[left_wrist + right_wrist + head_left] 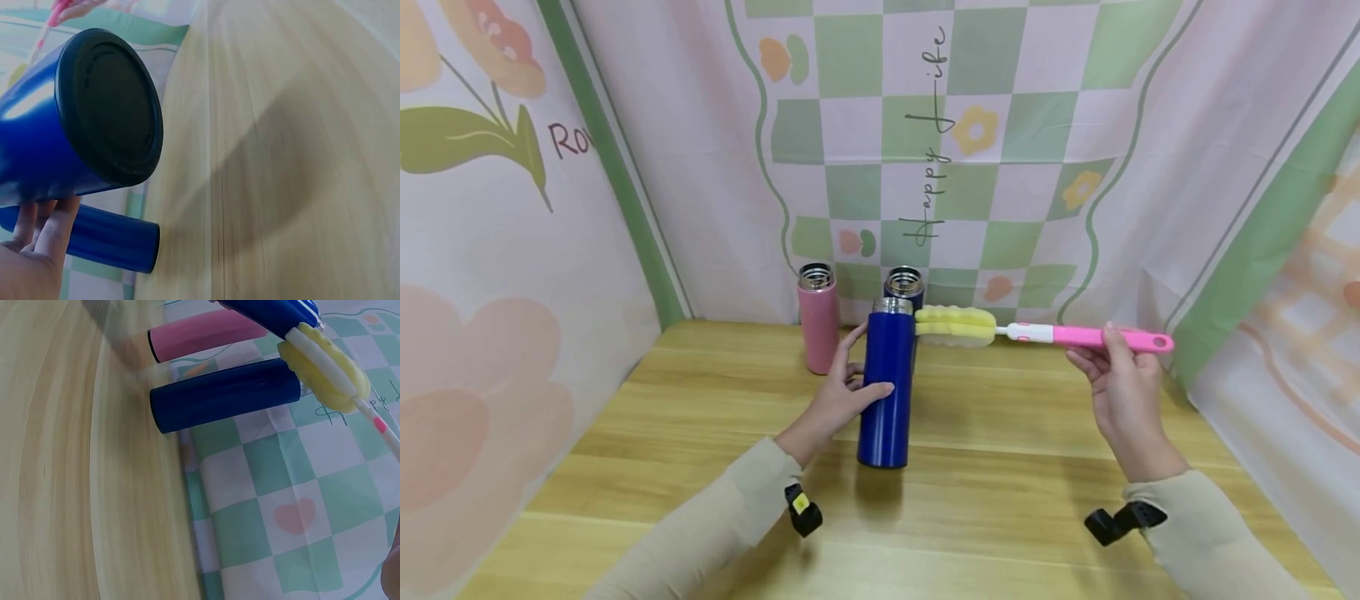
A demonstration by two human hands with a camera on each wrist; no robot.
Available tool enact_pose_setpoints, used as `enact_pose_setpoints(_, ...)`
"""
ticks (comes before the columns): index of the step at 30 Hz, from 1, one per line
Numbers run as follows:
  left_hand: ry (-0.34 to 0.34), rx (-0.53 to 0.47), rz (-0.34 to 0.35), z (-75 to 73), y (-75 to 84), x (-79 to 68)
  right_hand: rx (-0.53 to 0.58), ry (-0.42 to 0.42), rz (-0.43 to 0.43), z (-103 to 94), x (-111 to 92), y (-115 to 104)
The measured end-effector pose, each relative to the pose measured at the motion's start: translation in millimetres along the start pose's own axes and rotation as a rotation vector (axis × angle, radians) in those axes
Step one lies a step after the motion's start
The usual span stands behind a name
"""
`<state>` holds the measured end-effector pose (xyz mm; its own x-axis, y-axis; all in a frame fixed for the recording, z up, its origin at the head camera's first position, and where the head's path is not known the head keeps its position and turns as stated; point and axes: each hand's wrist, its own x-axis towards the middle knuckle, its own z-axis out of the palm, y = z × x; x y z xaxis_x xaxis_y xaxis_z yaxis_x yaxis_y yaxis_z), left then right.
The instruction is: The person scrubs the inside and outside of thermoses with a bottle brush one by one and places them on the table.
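My left hand (838,400) grips a glossy blue bottle (887,400) around its middle, fingers behind and thumb across the front. It is held up off the table, lidless; the left wrist view shows its black base (115,109) raised above a shadow. Between thumb and fingers, my right hand (1127,400) holds the pink handle of a bottle brush (1078,336) level. The brush's yellow sponge head (955,323) points left, beside the bottle's upper part and outside its mouth. Whether sponge and bottle touch, I cannot tell.
A pink bottle (820,329) and a dark blue bottle (905,283), both lidless, stand upright at the back of the wooden table (1000,483). The held bottle partly hides the dark blue one. Behind them hangs a checked curtain (917,125).
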<state>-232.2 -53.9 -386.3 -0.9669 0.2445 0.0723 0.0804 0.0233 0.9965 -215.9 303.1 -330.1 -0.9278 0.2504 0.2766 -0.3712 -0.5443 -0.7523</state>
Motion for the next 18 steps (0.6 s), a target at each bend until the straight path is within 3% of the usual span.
enact_pose_setpoints(9, -0.013, 0.032, -0.027, 5.3, 2.5, -0.2, -0.002, -0.013, -0.006, -1.2, -1.5, 0.7)
enact_pose_setpoints(18, 0.023, 0.001, 0.015, 7.5, 5.2, 1.5, -0.008, -0.059, 0.064, -5.3, -7.0, 1.4)
